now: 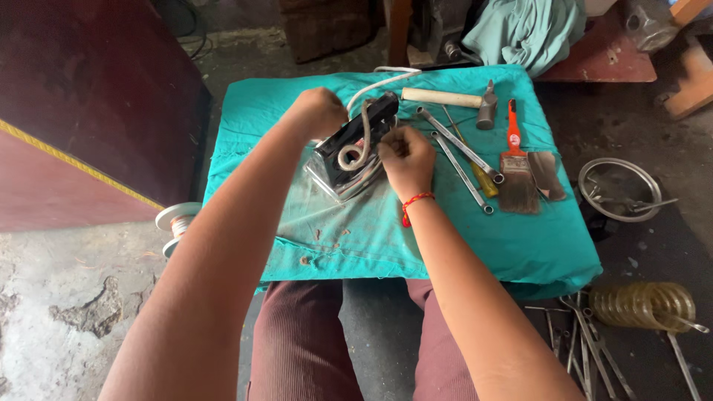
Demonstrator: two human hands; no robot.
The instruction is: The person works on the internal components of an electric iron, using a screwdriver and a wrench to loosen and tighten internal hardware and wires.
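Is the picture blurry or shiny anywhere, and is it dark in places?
In the head view, soft daylight, no hard shadows; the iron has a dull shine on its metal base; the left hand looks slightly smeared; the top corners are dim; edges bend a little, like the arms.

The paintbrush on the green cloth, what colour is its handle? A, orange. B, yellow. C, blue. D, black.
A: the paintbrush lying right of the spanners has an orange handle above a metal band and dark bristles.
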